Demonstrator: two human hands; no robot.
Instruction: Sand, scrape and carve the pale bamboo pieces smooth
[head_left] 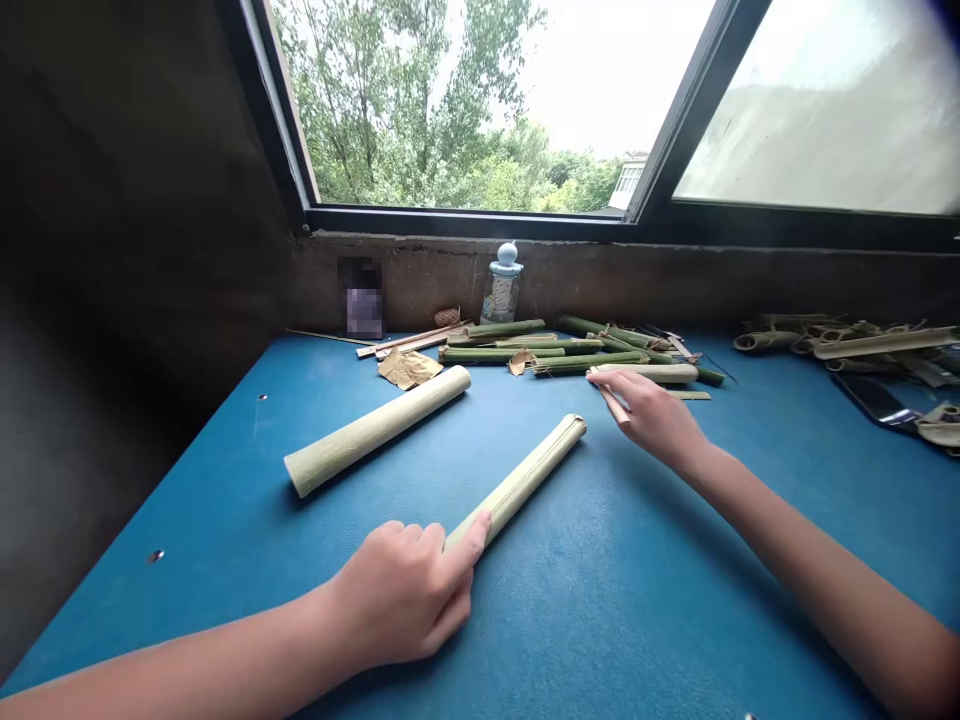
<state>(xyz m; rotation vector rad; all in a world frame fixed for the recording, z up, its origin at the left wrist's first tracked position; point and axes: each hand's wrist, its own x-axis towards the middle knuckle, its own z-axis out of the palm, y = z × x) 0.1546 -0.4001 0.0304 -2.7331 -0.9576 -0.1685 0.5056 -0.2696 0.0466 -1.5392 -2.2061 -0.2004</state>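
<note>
A pale peeled bamboo tube (529, 478) with a lengthwise split lies slanted on the blue table. My left hand (412, 590) is wrapped round its near end, the index finger stretched along the tube. My right hand (652, 405) reaches to the back of the table, fingers pinched together beside a short pale bamboo piece (660, 373). Something thin and pale seems to sit at its thumb, but I cannot make it out. Left of the split tube lies a second, thicker bamboo tube (379, 430), untouched.
Green bamboo sticks (499, 355) and a crumpled brown sheath (410, 369) lie along the back of the blue table (540, 620). A lidded jar (503, 285) stands by the wall. More bamboo pieces (885, 345) and a dark phone (874, 400) are at the right.
</note>
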